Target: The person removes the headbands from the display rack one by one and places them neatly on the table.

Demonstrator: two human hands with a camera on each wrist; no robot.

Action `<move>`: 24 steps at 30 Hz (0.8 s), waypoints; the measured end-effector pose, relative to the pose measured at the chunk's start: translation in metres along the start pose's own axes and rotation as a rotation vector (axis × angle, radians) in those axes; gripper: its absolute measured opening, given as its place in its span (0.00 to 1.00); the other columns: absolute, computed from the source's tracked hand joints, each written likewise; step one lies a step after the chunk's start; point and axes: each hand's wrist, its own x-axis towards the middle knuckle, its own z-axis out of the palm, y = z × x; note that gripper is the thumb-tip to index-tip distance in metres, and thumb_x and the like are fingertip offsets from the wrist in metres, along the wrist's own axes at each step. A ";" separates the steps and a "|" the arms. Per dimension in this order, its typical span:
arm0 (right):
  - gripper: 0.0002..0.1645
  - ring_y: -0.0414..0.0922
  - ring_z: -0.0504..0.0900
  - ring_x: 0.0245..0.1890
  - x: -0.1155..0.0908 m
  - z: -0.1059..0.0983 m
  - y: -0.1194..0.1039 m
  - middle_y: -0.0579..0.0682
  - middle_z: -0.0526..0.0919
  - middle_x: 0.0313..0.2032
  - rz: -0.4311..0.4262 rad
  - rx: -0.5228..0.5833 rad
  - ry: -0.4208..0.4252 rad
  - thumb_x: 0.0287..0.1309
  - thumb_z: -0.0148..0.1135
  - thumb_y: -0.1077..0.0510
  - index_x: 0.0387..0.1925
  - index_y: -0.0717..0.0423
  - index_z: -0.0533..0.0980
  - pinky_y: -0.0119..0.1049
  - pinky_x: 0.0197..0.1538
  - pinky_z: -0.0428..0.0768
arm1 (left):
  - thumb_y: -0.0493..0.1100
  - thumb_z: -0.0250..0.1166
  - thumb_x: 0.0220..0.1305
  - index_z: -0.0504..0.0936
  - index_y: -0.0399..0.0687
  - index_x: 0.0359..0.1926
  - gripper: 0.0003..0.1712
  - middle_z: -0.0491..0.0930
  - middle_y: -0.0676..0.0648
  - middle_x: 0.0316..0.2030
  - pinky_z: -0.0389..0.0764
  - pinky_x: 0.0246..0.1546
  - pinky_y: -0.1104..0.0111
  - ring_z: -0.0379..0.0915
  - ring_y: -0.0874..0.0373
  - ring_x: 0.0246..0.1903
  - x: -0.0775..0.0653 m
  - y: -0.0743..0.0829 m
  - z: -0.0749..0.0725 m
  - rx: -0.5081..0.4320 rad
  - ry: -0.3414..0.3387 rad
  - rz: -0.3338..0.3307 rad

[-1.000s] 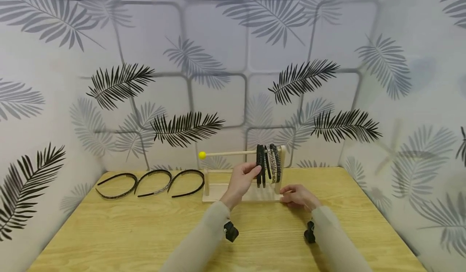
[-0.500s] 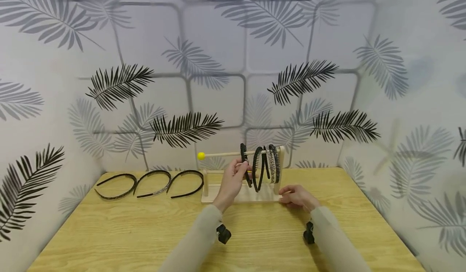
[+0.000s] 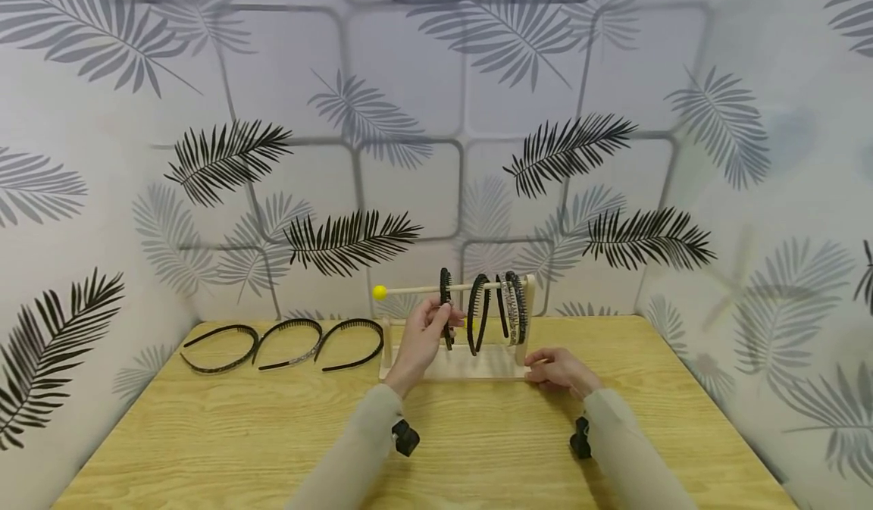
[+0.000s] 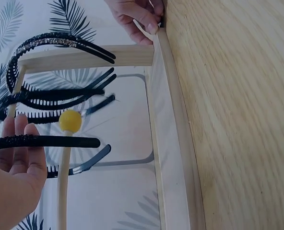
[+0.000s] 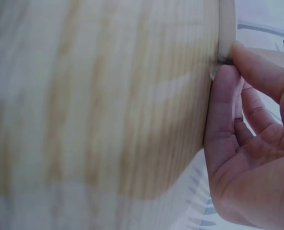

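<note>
Black headband (image 4: pixel 60 142), pinched by left hand (image 3: pixel 419 337), hangs round upper rod (image 3: pixel 409 289), left of and apart from other bands (image 3: pixel 513 313); right hand (image 3: pixel 561 368) pinches wooden base (image 3: pixel 470 370) at right end.

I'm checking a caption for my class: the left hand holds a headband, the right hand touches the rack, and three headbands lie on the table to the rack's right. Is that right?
Not quite: the three headbands lie on the table to the left of the rack, as the head view shows. The rest stands.
</note>
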 end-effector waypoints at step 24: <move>0.17 0.39 0.82 0.32 0.002 0.000 0.000 0.54 0.84 0.40 0.019 -0.007 0.015 0.60 0.65 0.65 0.51 0.65 0.76 0.32 0.34 0.81 | 0.45 0.47 0.78 0.74 0.47 0.56 0.15 0.75 0.43 0.32 0.77 0.39 0.64 0.71 0.48 0.33 -0.009 0.005 -0.053 0.018 0.079 0.020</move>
